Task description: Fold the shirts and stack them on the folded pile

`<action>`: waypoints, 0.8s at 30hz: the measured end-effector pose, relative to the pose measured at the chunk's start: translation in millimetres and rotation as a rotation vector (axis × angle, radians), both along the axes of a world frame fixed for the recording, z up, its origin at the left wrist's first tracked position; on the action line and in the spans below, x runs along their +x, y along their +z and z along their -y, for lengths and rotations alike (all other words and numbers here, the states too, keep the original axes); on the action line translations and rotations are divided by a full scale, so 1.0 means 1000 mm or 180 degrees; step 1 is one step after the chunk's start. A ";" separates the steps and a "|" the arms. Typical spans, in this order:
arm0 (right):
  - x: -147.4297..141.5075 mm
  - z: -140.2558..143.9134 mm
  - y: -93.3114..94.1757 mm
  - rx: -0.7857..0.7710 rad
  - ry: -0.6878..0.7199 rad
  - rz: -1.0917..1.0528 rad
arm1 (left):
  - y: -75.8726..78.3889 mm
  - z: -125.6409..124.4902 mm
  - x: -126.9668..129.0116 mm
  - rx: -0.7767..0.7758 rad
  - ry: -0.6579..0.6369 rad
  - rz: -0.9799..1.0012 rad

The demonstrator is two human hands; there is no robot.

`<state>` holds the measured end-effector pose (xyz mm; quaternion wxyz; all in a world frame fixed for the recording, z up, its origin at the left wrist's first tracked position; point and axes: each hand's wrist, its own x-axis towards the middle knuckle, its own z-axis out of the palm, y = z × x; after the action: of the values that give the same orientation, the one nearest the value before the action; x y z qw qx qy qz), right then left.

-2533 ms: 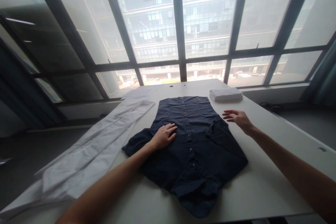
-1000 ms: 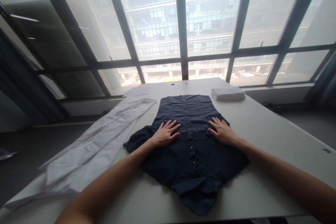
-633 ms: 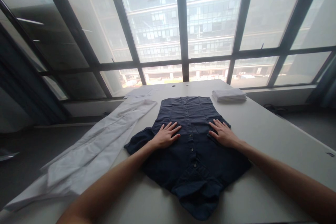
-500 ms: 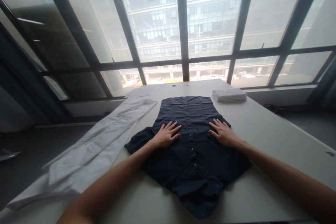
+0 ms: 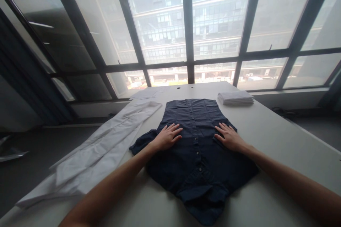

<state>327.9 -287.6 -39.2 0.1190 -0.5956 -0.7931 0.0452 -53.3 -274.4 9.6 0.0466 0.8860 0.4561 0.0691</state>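
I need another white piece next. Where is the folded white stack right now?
In the head view the folded white stack lies at the table's far right, near the window, just beyond the navy shirt's far right corner.

Shirt under your palms: navy shirt, matt woven cloth, faintly creased.
Beside you: white garment, smooth cloth.
Table: smooth, matt white.
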 end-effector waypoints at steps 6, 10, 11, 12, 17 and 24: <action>0.000 0.000 -0.004 0.0055 0.0010 0.0031 | 0.029 0.024 -0.068 0.0430 0.0642 0.0190; 0.004 -0.004 -0.011 0.0113 -0.0022 0.0012 | 0.031 0.044 -0.121 0.0408 0.1455 -0.0110; 0.005 -0.004 -0.012 0.0127 -0.0020 0.0002 | 0.032 0.048 -0.130 0.0263 0.1581 -0.0214; 0.005 -0.004 -0.013 0.0136 -0.0016 -0.0005 | 0.034 0.051 -0.136 0.0098 0.1673 -0.0298; 0.004 -0.002 -0.009 0.0103 -0.0053 0.0057 | 0.036 0.051 -0.142 -0.0255 0.1994 -0.0361; 0.006 -0.002 -0.010 0.0146 0.0002 0.0135 | 0.023 0.043 -0.148 -0.0215 0.2123 -0.0468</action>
<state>333.9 -285.2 -48.8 0.1158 -0.5934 -0.7964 0.0144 -201.0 -317.1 33.0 0.0179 0.6887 0.7248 0.0014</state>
